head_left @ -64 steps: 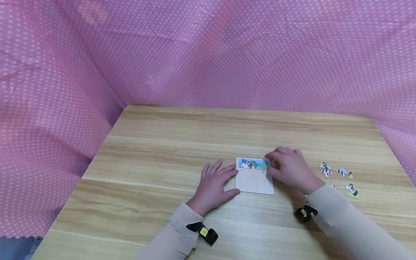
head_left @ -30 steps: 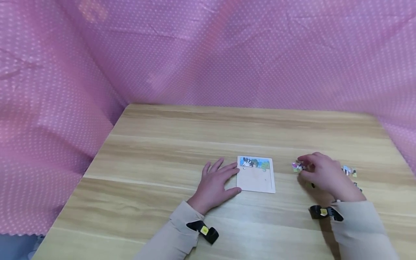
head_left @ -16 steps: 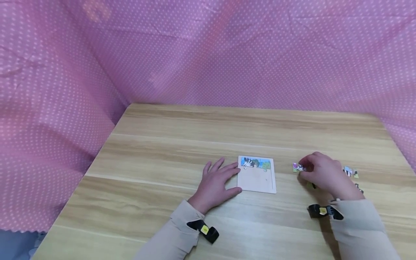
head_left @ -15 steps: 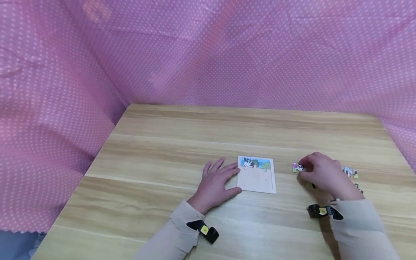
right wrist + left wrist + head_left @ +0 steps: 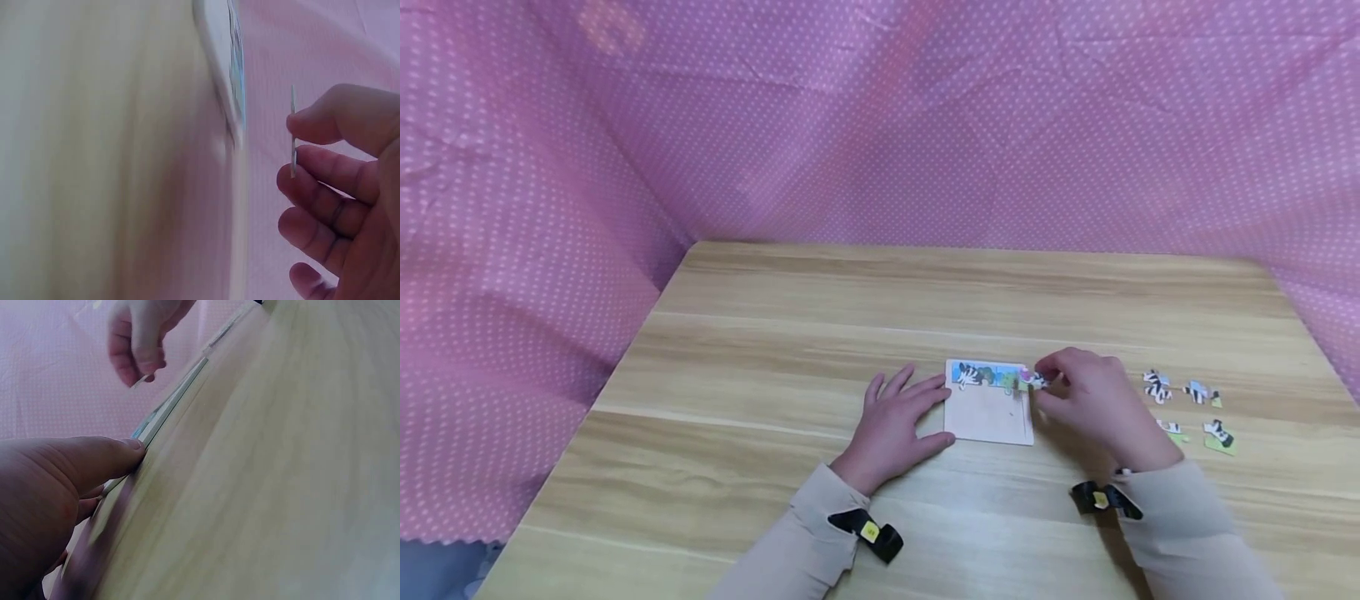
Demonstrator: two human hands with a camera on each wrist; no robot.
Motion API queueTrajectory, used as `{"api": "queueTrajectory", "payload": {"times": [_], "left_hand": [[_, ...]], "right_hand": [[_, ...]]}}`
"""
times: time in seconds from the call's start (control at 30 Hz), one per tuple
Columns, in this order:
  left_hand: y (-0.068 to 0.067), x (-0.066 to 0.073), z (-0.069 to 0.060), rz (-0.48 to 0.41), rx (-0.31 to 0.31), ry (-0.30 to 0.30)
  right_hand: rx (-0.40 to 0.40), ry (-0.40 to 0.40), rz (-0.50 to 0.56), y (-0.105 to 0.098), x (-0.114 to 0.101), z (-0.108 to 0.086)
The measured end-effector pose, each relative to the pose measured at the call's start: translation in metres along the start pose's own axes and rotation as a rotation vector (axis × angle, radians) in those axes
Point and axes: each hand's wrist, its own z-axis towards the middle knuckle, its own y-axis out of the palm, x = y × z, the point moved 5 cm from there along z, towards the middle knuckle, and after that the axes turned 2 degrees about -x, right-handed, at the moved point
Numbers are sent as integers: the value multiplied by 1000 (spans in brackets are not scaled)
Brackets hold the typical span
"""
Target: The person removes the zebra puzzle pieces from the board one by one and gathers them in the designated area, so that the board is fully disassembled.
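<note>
A square puzzle board [image 5: 985, 418] lies flat on the table, its top row filled with zebra and tree pieces [image 5: 981, 374]. My left hand [image 5: 895, 429] rests at its left edge, fingers spread and fairly straight, with fingertips and thumb touching the frame. Between thumb and fingers my right hand [image 5: 1093, 404] pinches a puzzle piece [image 5: 1025, 377] with pink and green on it. That piece is held above the board's upper right edge; the right wrist view has the thin piece [image 5: 293, 100] edge-on, clear of the board [image 5: 219, 50].
Several loose puzzle pieces lie to the right: a striped one [image 5: 1157, 387], another beside it [image 5: 1197, 392], a zebra-head piece [image 5: 1219, 437] and a partly covered green-edged one [image 5: 1172, 430]. Pink dotted cloth [image 5: 880, 125] hangs behind the wooden table [image 5: 760, 333].
My right hand went from the board to the loose pieces, took hold of the pink-and-green one and carried it left to the board's upper right edge. My left hand stayed in place.
</note>
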Motion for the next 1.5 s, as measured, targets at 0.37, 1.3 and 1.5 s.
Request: {"api": "queueTrajectory", "payload": {"times": [0.37,1.3,1.5], "left_hand": [[0,-1,1,1,5,17],[-3,1,-1,-2,18,24],[-3,1,-1,-3,13,19]], "right_hand": [[-16,-72,22,29,-45,13],[-58,-73,-35,51,-64,28],[-64,-62,-39,52,-62,27]]}}
